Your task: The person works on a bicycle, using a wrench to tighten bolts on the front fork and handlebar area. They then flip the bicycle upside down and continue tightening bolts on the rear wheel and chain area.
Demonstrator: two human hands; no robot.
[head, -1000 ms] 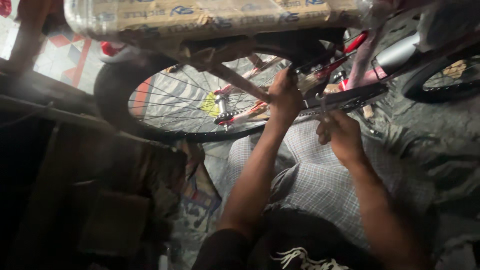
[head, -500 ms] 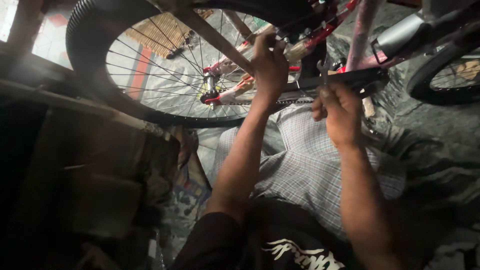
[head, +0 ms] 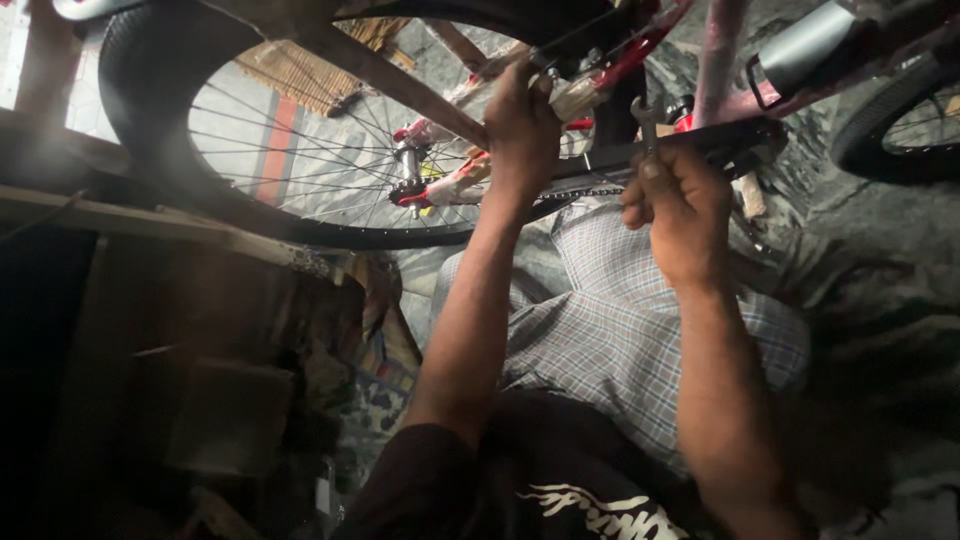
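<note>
The wheel [head: 330, 130] has shifted lower; frame [head: 620, 60] is being gripped by left hand [head: 522, 125], spanner [head: 645, 118] by right hand [head: 680, 210].

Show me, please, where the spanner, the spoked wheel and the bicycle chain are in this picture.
spanner [head: 646, 118], head view, on its open-ended head above the right hand [head: 680, 210].
spoked wheel [head: 150, 130], head view, on the black tyre.
bicycle chain [head: 590, 191], head view, on its lower run.

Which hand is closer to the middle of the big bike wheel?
Left. The left hand grips the red frame just right of the wheel hub. The right hand, holding a wrench, is farther right, by the chain guard.
</note>
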